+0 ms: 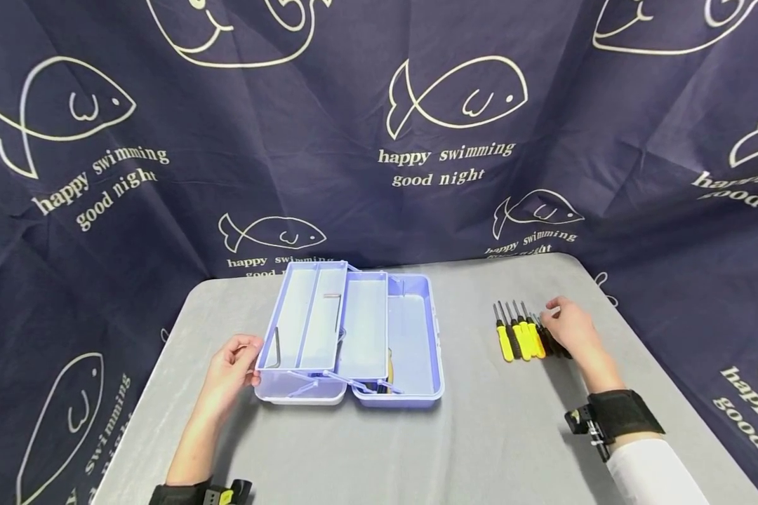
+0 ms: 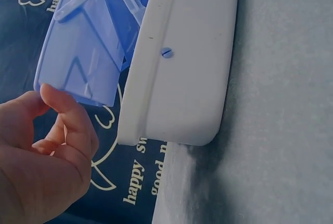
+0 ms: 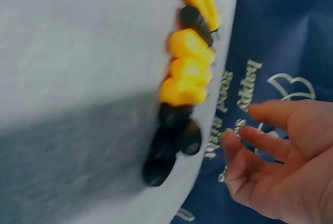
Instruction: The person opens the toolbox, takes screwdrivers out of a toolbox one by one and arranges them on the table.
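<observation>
A light blue toolbox [image 1: 438,351] stands unfolded on the table, its stepped trays spread to the left. My left hand [image 1: 230,365] pinches the outer corner of the upper tray [image 2: 78,70] between thumb and fingers. One hex key [image 1: 277,348] lies in that tray's left compartment, another [image 1: 337,315] in the compartment beside it. On the right, several screwdrivers [image 1: 523,340] with yellow or black handles lie side by side. My right hand [image 1: 571,328] hovers over the right end of this row, fingers loosely bent; nothing shows between them in the right wrist view.
A yellow-handled tool [image 1: 389,366] is partly hidden under the middle tray [image 1: 363,330]. The grey tabletop [image 1: 474,435] runs between toolbox and screwdrivers. Behind the table hangs a dark blue curtain [image 1: 341,161] with white fish drawings.
</observation>
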The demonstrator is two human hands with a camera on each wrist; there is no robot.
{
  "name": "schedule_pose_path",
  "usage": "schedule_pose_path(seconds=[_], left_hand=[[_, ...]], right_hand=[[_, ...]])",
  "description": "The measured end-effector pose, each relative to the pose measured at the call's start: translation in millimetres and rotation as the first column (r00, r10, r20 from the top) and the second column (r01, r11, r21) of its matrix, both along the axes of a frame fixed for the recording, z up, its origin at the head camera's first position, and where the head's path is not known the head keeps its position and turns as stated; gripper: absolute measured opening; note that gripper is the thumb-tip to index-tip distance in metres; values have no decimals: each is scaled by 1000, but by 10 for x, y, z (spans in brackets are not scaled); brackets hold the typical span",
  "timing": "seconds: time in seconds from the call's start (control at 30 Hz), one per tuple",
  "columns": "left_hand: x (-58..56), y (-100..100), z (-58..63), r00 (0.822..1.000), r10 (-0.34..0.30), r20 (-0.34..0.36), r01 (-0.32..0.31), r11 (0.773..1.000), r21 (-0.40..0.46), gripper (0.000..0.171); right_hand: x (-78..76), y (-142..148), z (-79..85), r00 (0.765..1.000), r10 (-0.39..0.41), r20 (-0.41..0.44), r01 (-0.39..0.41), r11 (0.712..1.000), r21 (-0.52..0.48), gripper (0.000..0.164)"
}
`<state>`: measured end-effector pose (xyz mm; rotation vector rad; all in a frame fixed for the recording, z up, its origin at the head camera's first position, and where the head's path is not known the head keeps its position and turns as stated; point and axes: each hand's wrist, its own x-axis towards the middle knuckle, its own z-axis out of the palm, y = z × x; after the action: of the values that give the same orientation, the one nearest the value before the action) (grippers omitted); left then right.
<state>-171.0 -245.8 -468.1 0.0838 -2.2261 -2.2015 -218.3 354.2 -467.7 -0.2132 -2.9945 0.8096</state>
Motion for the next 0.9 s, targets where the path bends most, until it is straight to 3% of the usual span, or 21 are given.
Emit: schedule_pose_path(seconds=[0.07, 0.2, 0.3, 0.43, 0.67, 0.83, 0.9], left_hand=[[-4, -15, -3, 1000, 16, -13, -16, 1000, 1, 12], [-40, -45, -20, 996, 89, -23, -91, 989, -117, 15], [-76, -77, -57, 992, 126, 6, -121, 963, -240, 19], [-123, -130, -138, 991, 122, 62, -96, 941, -324, 26], [-157, -147, -259, 980, 120, 158, -68, 953, -297, 34], [-138, -102, -331, 981, 104, 165, -48, 948, -316, 31], [-130, -86, -351, 981, 97, 166, -40, 947, -318, 27]], right_hand=[[-19, -97, 53, 999, 24, -38, -24, 1000, -5, 34], [-40, -335, 101, 986, 154, -67, -158, 986, -46, 26], [-50, -566, 79, 960, 273, -69, -278, 957, -82, 22], [-85, -924, 22, 918, 394, -35, -395, 909, -133, 23], [-202, -1415, -162, 824, 565, -45, -566, 815, -128, 29], [-203, -1523, -290, 803, 593, -67, -597, 798, -84, 32], [-190, -1540, -315, 812, 581, -54, -584, 807, -86, 35]])
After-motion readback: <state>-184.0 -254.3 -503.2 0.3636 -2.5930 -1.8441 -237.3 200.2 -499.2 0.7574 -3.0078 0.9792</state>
